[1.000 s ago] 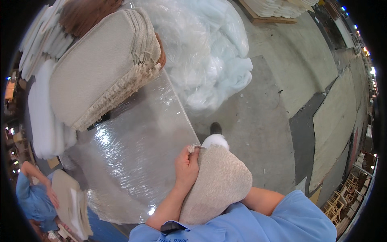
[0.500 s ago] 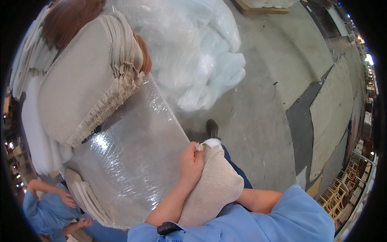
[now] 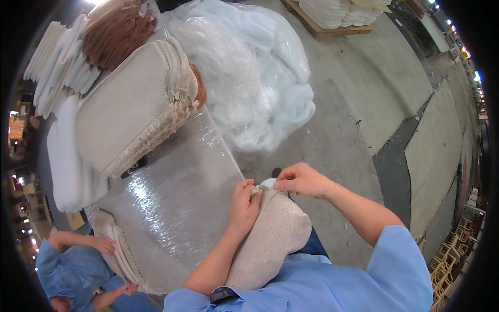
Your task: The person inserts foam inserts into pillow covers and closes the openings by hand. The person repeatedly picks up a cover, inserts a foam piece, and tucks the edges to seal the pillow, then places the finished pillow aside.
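A beige woven fabric cover (image 3: 271, 229) lies against my front, with a bit of white padding (image 3: 267, 183) showing at its far end. My left hand (image 3: 245, 208) is closed on the frayed edge at the cover's left far corner. At the right of that same end, my right hand (image 3: 300, 180) pinches the fabric edge between thumb and fingers. To the left is a work table (image 3: 192, 171) covered in clear plastic film. On it rests a stack of beige fabric pieces (image 3: 138, 99) with fringed edges.
Brown fabric pieces (image 3: 118, 34) and folded white padding (image 3: 70, 156) lie at the far left. A big heap of plastic-wrapped white filling (image 3: 249, 78) sits beyond the table. Another person (image 3: 78, 270) in blue handles cushions (image 3: 117, 244) at lower left. Cardboard sheets (image 3: 434, 156) cover the floor.
My right hand has come out from behind the cover up to its far end and now pinches the edge. My left hand keeps its hold. The other person's hand has moved onto the cushions.
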